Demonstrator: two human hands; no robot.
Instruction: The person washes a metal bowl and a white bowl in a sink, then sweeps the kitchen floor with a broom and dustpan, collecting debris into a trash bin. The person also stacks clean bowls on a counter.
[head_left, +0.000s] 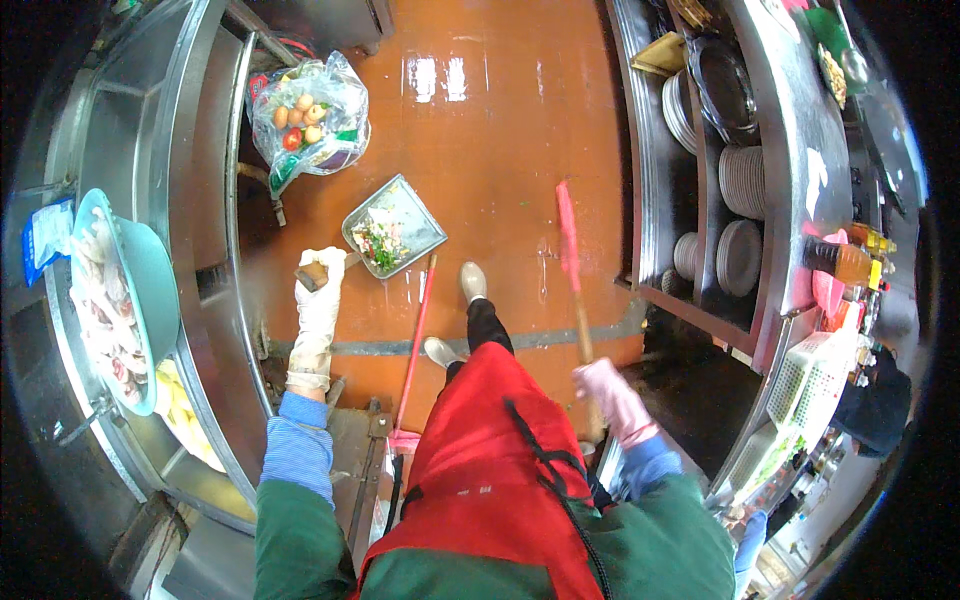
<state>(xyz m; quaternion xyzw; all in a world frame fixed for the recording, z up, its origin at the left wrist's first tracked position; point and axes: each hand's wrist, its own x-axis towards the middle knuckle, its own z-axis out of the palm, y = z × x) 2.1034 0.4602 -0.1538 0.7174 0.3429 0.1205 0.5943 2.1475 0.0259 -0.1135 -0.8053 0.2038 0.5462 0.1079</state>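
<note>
My left hand, in a white glove, grips the wooden handle of a metal dustpan. Chopped food scraps, green, pale and pinkish, lie towards the pan's handle side. My right hand, in a pink glove, is closed around the wooden shaft of a long-handled floor tool. Its narrow pink head points away from me over the floor; whether it is a broom or a squeegee is unclear. The dustpan and the pink head are apart, with my shoes nearer to me.
A bag-lined bin holding eggshells and a tomato stands ahead left. The tiled floor looks wet. A red pole lies near my left shoe. Shelves with stacked plates flank the right; a turquoise basin of raw meat sits left.
</note>
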